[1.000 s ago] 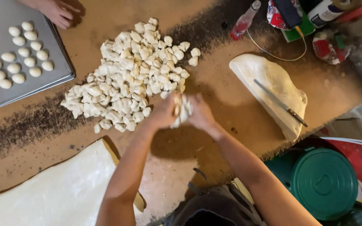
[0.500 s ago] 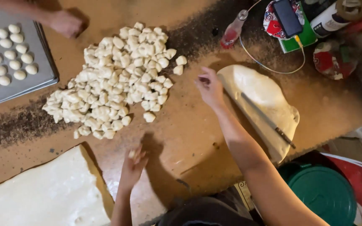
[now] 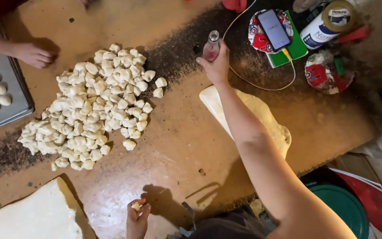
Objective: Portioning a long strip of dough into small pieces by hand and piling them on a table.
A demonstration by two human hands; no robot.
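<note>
Two hands at work: right hand (image 3: 217, 66) closes around a small bottle (image 3: 212, 46) with pinkish contents, standing at the table's far edge beside a cable (image 3: 261, 84). Likely light, rigid and smooth, it is best gripped around its body. Left hand (image 3: 136, 217) pinches a soft dough piece (image 3: 135, 206) near the front, apart from the dough pile (image 3: 91, 106).

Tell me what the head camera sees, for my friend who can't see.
The right hand grips a small pink bottle while the left hand pinches one dough piece. A big pile of dough pieces lies on the brown table.
</note>
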